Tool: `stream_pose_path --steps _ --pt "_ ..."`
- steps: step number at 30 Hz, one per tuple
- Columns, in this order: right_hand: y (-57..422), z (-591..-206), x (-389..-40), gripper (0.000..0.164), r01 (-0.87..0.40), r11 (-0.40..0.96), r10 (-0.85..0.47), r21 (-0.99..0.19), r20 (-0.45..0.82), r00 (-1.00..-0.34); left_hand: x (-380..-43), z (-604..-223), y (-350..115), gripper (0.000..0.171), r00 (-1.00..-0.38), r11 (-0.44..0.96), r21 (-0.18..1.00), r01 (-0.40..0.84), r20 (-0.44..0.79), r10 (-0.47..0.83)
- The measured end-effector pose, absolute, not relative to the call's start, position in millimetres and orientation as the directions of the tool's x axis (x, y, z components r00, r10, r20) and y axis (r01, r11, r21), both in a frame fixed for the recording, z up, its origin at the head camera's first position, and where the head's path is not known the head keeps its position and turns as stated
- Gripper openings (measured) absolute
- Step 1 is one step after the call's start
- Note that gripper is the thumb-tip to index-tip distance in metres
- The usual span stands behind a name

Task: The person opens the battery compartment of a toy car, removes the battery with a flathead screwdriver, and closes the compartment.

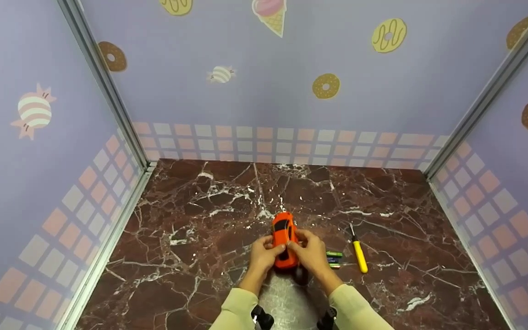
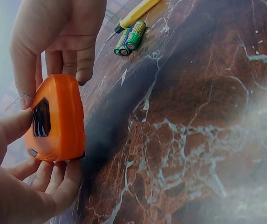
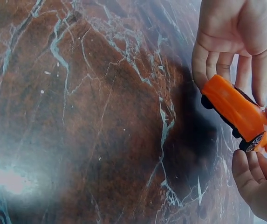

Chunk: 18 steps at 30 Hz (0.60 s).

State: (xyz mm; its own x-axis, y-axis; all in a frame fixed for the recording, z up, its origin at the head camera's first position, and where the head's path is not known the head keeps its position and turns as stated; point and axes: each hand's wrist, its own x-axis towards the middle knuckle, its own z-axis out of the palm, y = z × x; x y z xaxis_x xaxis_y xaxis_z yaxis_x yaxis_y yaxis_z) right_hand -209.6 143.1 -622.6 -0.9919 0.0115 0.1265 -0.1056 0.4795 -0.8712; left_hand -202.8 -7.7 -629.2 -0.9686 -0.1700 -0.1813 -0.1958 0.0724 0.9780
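Note:
An orange toy car (image 1: pixel 284 231) with dark windows is held between both hands over the marble-patterned surface. My left hand (image 1: pixel 262 257) grips its left side, the thumb on top and the fingers curled beneath. My right hand (image 1: pixel 312 253) grips the opposite side, its thumb also on top. In the left wrist view the car's rear or front end (image 2: pixel 58 123) faces the camera; which end cannot be told. Black wheels show along the car's lower side (image 3: pixel 231 112) in the right wrist view. Parts of the underside are hidden.
Three green-and-blue batteries (image 2: pixel 130 39) lie side by side, just right of my right hand. Farther right lies a screwdriver (image 1: pixel 360 256) with a yellow handle, its thin shaft pointing away. Patterned panels (image 1: pixel 255 101) enclose the back and both sides of the dark red surface (image 1: pixel 163 256).

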Motion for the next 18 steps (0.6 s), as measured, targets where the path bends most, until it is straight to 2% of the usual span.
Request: stream_pose_path --steps 18 --pt "147.8 -631.5 -212.1 0.038 -0.048 0.516 0.006 -0.855 0.060 -0.998 -204.9 -631.1 -9.7 0.054 -0.981 0.193 0.969 -0.154 -0.127 -0.146"
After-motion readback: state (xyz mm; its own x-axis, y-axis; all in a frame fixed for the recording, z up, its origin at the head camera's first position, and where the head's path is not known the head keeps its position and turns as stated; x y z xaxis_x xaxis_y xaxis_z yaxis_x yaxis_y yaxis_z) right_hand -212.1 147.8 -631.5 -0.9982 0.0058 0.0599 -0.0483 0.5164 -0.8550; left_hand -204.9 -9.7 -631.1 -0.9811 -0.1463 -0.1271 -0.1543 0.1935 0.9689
